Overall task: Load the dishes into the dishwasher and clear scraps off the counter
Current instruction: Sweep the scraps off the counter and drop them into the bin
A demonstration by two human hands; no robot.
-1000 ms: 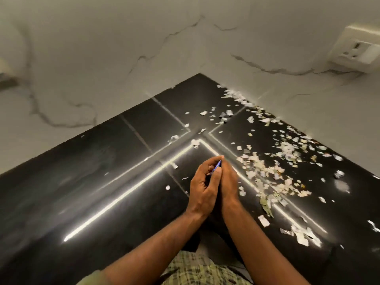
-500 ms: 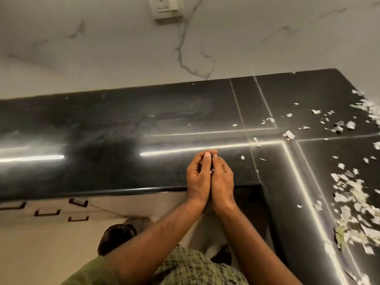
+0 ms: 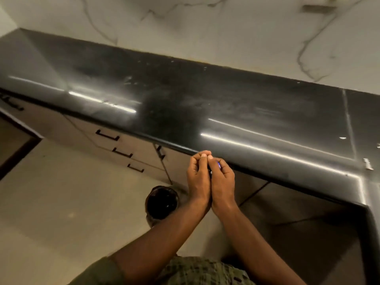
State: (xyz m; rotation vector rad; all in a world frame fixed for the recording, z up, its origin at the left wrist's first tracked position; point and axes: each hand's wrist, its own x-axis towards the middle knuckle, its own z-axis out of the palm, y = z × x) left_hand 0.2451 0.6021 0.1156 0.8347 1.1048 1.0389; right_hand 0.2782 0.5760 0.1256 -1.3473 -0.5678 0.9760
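Note:
My left hand (image 3: 198, 177) and my right hand (image 3: 223, 179) are pressed together side by side, fingers curled inward, cupped shut around gathered scraps. Only a small blue bit (image 3: 219, 165) shows between the fingers; the rest of what they hold is hidden. The hands hang in front of the black counter (image 3: 205, 103), just off its front edge and over the floor. A few white scraps (image 3: 368, 163) lie on the counter at the far right. A dark round bin (image 3: 162, 203) stands on the floor just left of and below my hands.
Beige drawers with black handles (image 3: 108, 135) run under the counter on the left. A marble-patterned wall (image 3: 205, 27) rises behind the counter, with a socket (image 3: 318, 5) at the top right. The counter turns a corner at the right edge. Pale floor tiles (image 3: 61, 202) fill the lower left.
The view has swung left, away from the scrap-strewn corner. My joined hands have come off the counter past its front edge and now hang near the bin.

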